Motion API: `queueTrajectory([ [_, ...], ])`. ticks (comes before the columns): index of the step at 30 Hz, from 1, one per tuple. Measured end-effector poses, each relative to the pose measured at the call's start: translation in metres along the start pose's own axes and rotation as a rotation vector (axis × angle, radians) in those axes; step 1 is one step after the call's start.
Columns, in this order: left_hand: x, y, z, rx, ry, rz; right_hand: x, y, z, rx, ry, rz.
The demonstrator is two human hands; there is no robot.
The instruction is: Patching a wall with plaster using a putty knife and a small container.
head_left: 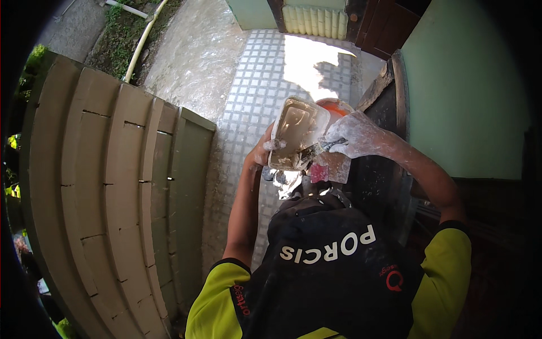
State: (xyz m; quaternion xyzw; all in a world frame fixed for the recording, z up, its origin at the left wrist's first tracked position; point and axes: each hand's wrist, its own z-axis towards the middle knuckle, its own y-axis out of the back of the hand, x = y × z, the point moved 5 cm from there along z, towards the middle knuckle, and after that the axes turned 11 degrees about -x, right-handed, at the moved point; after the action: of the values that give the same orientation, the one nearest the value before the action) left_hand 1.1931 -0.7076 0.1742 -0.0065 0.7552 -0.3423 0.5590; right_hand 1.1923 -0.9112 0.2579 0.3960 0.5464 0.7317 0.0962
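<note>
A rectangular plastic tub (294,127), its inside smeared with pale grey residue, is tilted in front of my body. My left hand (264,148) grips it by its left side, with the thumb over the rim. Coated in white powder, my right hand (355,137) is closed around a small smeared hand tool (312,151). The tool's end reaches into the tub's lower right corner; its exact kind cannot be made out. Just beyond the tub, partly covered by it and my right hand, stands an orange bucket (337,107) with a pale, crusted rim.
A slatted beige wall (132,186) runs along the left. At the right are a pale green wall (466,96) and a dark, wood-edged piece (402,90). Checkered tiles (257,68) cover the floor. Below the tub lie a pink piece (319,173) and a tan flat piece (340,169).
</note>
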Motion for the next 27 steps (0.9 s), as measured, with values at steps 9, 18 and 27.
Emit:
queueTrajectory([
  [9,-0.002,0.017,-0.008,-0.218,-0.159,-0.221,0.025,-0.005,0.010,-0.151,-0.063,0.080],
  [18,-0.005,0.020,-0.020,-0.413,-0.320,-0.332,0.050,-0.005,-0.002,-0.228,0.195,-0.389],
  [27,0.004,0.037,-0.028,-0.300,-0.594,-0.274,0.056,-0.006,-0.002,-0.347,-0.019,0.059],
])
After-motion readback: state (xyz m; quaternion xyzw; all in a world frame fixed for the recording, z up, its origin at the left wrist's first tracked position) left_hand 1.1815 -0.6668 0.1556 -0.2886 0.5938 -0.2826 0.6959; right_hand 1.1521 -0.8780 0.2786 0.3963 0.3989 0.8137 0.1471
